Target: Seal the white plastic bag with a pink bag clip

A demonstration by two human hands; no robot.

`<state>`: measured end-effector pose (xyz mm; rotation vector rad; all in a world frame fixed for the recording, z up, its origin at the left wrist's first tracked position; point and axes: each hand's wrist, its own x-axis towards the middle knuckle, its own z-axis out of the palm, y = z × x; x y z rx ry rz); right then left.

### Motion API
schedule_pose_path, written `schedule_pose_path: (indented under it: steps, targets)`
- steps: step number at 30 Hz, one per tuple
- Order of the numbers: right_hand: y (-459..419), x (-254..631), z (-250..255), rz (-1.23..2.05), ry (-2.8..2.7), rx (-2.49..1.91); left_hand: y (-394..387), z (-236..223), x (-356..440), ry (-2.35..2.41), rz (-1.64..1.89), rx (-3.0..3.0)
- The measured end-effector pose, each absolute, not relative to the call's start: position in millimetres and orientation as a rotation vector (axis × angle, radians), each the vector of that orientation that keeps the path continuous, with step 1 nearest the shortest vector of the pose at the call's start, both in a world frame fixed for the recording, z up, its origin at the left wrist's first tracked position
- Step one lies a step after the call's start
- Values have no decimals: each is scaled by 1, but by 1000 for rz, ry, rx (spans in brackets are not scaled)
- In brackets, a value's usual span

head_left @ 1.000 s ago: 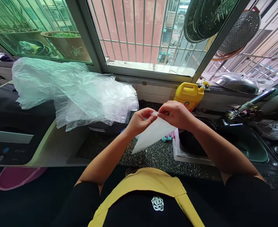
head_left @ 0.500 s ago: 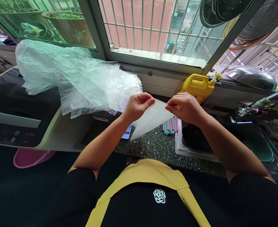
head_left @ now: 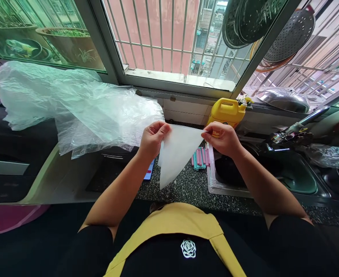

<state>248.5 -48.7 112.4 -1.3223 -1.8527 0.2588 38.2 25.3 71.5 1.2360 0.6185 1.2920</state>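
I'm pinching the top edge of a translucent white triangular plastic bag [head_left: 176,154] with both hands, stretching it flat in front of me. My left hand [head_left: 153,137] is nipping the upper left corner between thumb and fingers, my right hand [head_left: 222,137] is nipping the upper right corner the same way, and the bag is hanging between them with its point aiming down toward my yellow apron [head_left: 175,231]. The bag is floating above the dark speckled stone counter [head_left: 189,188], not touching it as far as I can tell.

Just behind the bag, below my right hand, a bundle of pink and teal sealing clips [head_left: 199,157] is lying on the counter, partly screened by the bag's edge. Right beside my right wrist a clear plastic tray [head_left: 215,184] is sitting at the lip of the dark sink [head_left: 290,173]. Beyond my right knuckles a yellow plastic jug [head_left: 225,111] is standing against the wall under the window. Out past my left hand a big crumpled sheet of clear plastic film [head_left: 79,107] is sprawling over the black stovetop [head_left: 10,154]. A small card with blue and red print [head_left: 149,175] is peeking out under my left forearm, mostly hidden.
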Motion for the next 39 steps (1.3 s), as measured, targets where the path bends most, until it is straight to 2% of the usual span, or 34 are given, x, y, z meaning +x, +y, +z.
schedule_pose_path:
  steps: [4,8,14,23,33,39]
  targets:
    - [-51,248,119,220,-1843,-1314,30,56,38,437,1143,1349]
    - [-52,253,123,157,-1825,-1330,27,32,39,557,829,1405]
    - [-49,269,134,202,-1968,-1405,17,19,46,647,790,1304]
    - [-31,239,158,33,-2340,-1611,10,16,54,610,691,1299]
    - [-29,253,156,-18,-2293,-1535,-22,-68,43,929,584,1152]
    - [-29,253,153,-14,-2275,-1569,-27,-98,31,941,550,1104]
